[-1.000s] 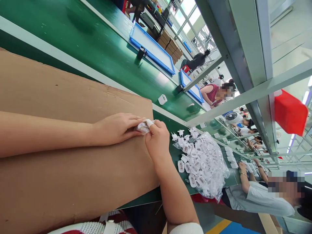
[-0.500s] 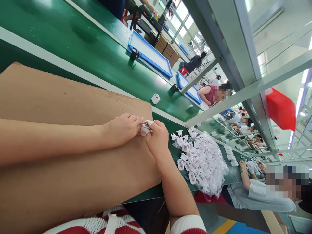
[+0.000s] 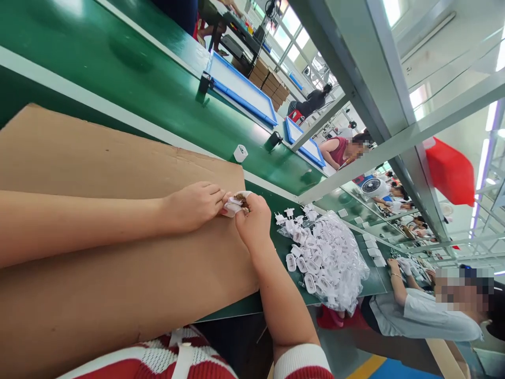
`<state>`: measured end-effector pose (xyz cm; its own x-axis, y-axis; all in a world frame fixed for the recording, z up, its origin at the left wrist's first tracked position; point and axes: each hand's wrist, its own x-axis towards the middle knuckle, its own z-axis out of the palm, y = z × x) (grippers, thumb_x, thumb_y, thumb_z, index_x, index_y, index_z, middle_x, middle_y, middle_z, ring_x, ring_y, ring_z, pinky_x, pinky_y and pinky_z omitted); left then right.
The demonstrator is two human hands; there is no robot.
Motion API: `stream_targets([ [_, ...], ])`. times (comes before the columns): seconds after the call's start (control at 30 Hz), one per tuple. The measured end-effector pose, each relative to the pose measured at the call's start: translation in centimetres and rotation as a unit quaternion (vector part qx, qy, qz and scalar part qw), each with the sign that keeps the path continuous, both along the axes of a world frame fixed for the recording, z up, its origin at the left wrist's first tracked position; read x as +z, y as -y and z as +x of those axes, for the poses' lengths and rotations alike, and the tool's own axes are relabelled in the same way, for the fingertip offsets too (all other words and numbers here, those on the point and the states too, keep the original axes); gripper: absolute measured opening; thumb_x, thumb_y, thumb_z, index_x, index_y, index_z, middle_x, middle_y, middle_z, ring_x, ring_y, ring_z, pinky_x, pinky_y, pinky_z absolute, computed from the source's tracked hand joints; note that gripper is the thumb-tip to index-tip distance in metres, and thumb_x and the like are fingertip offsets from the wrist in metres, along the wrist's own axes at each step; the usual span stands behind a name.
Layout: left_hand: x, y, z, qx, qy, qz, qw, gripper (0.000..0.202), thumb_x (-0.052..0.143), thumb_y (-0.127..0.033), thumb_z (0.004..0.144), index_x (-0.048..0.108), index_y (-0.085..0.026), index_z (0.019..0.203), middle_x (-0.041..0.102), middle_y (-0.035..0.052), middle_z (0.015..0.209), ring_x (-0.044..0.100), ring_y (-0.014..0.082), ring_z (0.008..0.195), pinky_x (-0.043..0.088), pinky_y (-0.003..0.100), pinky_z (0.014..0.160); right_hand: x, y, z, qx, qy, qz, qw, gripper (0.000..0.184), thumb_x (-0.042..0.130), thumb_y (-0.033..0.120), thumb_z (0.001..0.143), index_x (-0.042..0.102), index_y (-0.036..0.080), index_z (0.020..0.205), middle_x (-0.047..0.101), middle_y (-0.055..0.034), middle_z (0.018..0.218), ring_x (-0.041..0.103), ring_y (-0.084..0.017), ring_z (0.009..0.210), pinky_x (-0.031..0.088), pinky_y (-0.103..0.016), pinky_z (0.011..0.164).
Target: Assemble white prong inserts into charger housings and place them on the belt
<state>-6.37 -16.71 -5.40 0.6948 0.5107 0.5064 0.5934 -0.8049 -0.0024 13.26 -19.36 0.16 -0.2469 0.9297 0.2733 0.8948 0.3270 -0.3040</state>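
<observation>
Above the right-hand end of a large brown cardboard sheet (image 3: 118, 295), both hands meet on a small white piece (image 3: 232, 206) with something brownish showing at its upper side. The left hand (image 3: 197, 208) lies back upward, its fingertips drawn together on the near end; the right hand (image 3: 255, 216) pinches the other end between thumb and curled fingers. Both grips are narrow, and they hide most of the piece, so its exact shape cannot be told, nor whether the white band at the right fingers belongs to it or covers a finger.

Just beyond the sheet's edge, on the dark green worktop (image 3: 280, 247), a clear plastic bag heaped with white plastic plug parts (image 3: 335, 258) spills some of its load toward the right forearm. A lone white block (image 3: 240, 153) sits past the pale rail (image 3: 118, 112), on the glossy green surface (image 3: 169, 118).

With so little gripped, a slip of either fingertip could drop the piece; since it is held near the sheet's edge, it might roll among the similar loose parts and be hard to pick out. Pressing unevenly could tilt or dislodge the brownish part, and a careless forearm swing could scatter the heap.
</observation>
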Motion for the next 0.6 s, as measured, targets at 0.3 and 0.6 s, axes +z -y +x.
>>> stream_targets([
  [0.3,0.5,0.2,0.3,0.021,0.179,-0.283,0.942,0.049,0.051,-0.061,0.100,0.075,-0.020,0.113,0.079,0.0118,0.112,0.072,0.0316,0.104,0.057,0.041,0.093,-1.2,0.1,0.5,-0.012,-0.123,-0.009,0.992,0.036,0.065,0.006,0.081,0.073,0.026,0.110,0.080,-0.0036,0.110,0.072,-0.025,0.106,0.059,-0.037,0.097],
  [0.6,1.3,-0.1,0.2,0.029,0.234,-0.419,0.877,0.075,0.061,-0.085,0.081,0.075,-0.022,0.120,0.080,0.0107,0.117,0.073,0.0351,0.104,0.059,0.041,0.091,0.5,-1.6,5.7,-0.040,-0.290,-0.035,0.956,0.036,0.068,0.025,0.091,0.073,0.025,0.126,0.081,-0.0057,0.128,0.076,-0.022,0.111,0.061,-0.036,0.096],
])
